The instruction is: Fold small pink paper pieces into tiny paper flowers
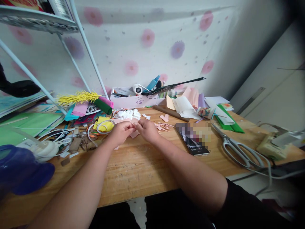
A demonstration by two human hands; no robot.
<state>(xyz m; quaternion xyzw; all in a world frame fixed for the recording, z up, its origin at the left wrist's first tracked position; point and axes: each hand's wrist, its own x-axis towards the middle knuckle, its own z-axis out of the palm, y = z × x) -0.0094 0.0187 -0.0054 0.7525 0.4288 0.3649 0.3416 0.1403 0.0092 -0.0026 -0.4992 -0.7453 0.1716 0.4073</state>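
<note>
My left hand [122, 132] and my right hand [148, 130] meet over the middle of the wooden table, fingertips pinched close together. What lies between the fingers is too small to make out. Pale pink paper [134, 133] shows just below and behind the fingertips. Beyond them sits a heap of white petal-like pieces [129, 114]. To the right of my right hand are thin pink paper strips [164, 126] and a small folded pink piece [164, 118]. A yellow crumpled piece [106, 126] lies left of my left hand.
A phone [193, 140] and large scissors [238, 149] lie to the right. Left are tangled white cords [56, 135], a glue bottle [43, 149] and a blue object [23, 168]. Behind stand a white box [135, 101], paper rolls and a white rack [87, 47].
</note>
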